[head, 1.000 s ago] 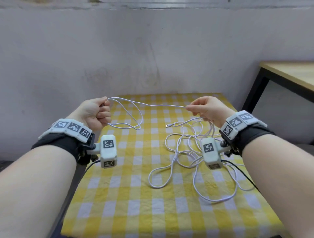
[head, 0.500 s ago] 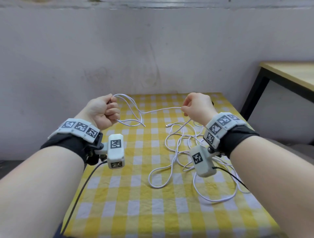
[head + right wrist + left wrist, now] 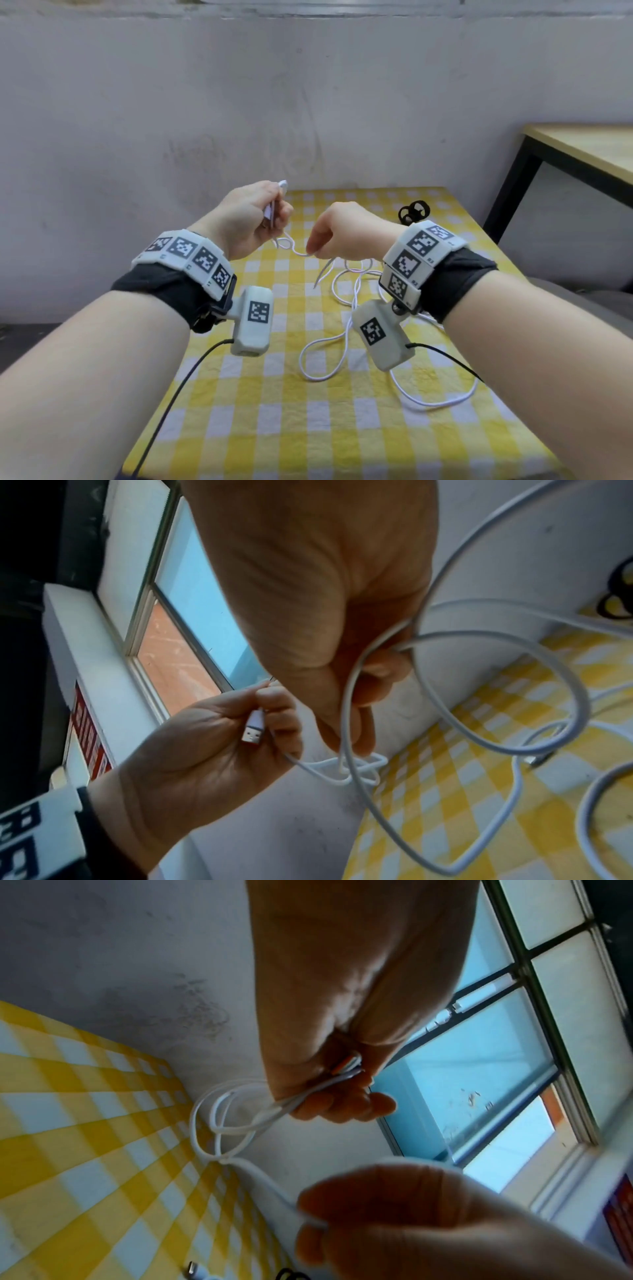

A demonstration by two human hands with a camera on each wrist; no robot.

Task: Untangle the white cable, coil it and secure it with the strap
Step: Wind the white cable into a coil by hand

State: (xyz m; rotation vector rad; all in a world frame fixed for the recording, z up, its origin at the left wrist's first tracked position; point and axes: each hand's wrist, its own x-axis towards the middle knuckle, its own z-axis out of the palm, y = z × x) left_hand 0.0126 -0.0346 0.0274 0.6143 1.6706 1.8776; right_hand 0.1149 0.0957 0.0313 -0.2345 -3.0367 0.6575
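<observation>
Over on the left, the left hand (image 3: 252,219) is up above the table, fingers curled round a small bundle of the white cable (image 3: 346,310); the right wrist view shows the USB plug (image 3: 253,727) lying in that palm with a couple of small loops (image 3: 222,1118) hanging just below the fingers. So the coil is started, but only just, by the look of it. Moving right, the right hand (image 3: 337,233) sits close beside it, thumb and fingers pinching the strand that leads down out of those loops. Most of the cable is not yet gathered: it sprawls in loose, crossing loops on the yellow checked tablecloth (image 3: 308,428), right of centre, with the small plug (image 3: 315,283) at its other end dangling just below the right hand. Whether any true knot remains in that pile cannot be told from here. Far right on the table, near the wall, the black strap (image 3: 413,210) lies untouched, well apart from both hands. In all likelihood most of the winding and the whole strapping step are left.
</observation>
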